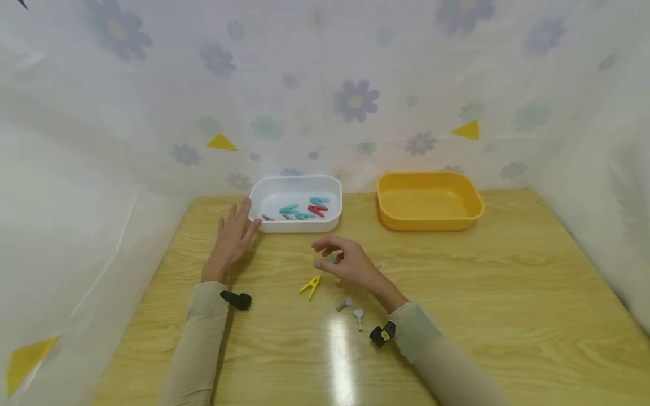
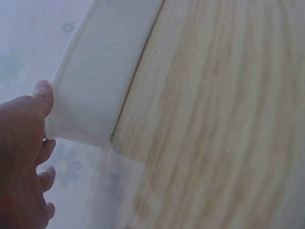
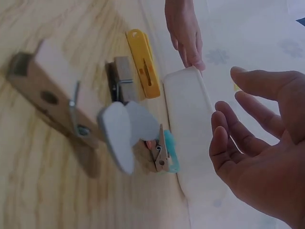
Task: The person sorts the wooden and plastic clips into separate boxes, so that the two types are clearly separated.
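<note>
My left hand (image 1: 231, 242) holds the near left corner of a white bin (image 1: 299, 226). Its thumb lies on the rim, with the other fingers around the bin's end. Inside the bin are several teal clothespins (image 1: 319, 201) and a red clothespin (image 1: 317, 211). Above the table, my right hand (image 1: 352, 264) hovers with loosely bent fingers and nothing between them. Below it lie a yellow clothespin (image 1: 311, 287), two wooden clothespins with pale hearts (image 1: 359, 320) and, partly hidden in the head view, a small wooden clip (image 3: 161, 153) beside a teal piece (image 3: 171, 152).
A yellow-orange bin (image 1: 431, 224) stands at the back right with nothing in it. Behind both bins hangs a flower-printed sheet (image 1: 315, 113), which also encloses the sides. The wooden tabletop (image 1: 508, 304) stretches toward me.
</note>
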The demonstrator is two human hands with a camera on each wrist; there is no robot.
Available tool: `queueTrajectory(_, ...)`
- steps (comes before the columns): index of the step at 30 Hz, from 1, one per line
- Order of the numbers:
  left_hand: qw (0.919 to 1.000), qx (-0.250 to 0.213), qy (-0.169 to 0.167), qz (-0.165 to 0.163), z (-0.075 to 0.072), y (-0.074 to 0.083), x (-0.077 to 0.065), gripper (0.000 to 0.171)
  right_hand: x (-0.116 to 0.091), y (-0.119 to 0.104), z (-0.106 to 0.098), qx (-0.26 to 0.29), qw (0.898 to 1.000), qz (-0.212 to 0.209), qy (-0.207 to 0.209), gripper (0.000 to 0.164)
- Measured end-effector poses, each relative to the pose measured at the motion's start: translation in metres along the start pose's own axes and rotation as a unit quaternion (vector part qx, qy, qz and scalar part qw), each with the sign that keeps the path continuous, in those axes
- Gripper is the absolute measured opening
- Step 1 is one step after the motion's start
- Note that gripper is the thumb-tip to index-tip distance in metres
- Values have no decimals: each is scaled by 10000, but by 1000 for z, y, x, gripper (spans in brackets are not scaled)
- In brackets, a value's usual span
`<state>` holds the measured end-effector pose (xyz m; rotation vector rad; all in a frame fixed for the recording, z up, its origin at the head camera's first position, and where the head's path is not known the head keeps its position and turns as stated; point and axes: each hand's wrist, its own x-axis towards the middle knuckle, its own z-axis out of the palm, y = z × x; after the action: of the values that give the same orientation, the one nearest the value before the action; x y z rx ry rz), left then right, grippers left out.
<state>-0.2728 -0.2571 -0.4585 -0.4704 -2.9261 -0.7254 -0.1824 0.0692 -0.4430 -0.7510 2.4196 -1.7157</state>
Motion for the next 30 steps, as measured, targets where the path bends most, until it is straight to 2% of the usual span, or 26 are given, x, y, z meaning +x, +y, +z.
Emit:
queueTrajectory(7, 10000, 27, -6, -20, 1, -2, -1, 71, -1, 7, 10, -372, 9975, -41, -595, 32)
queueTrajectory(14, 10000, 34, -13, 15, 0, -1, 1, 72, -2, 8, 16, -894, 9896, 44, -1123, 31)
queueTrajectory(20, 10000, 39, 7, 29, 1, -1, 1, 72, -5, 5, 19, -1005, 9861, 210, -1303, 27)
queueTrajectory(30, 10000, 51, -38, -37, 0, 1, -1, 71, -7, 9, 21, -1333, 9800, 153, -1472, 21)
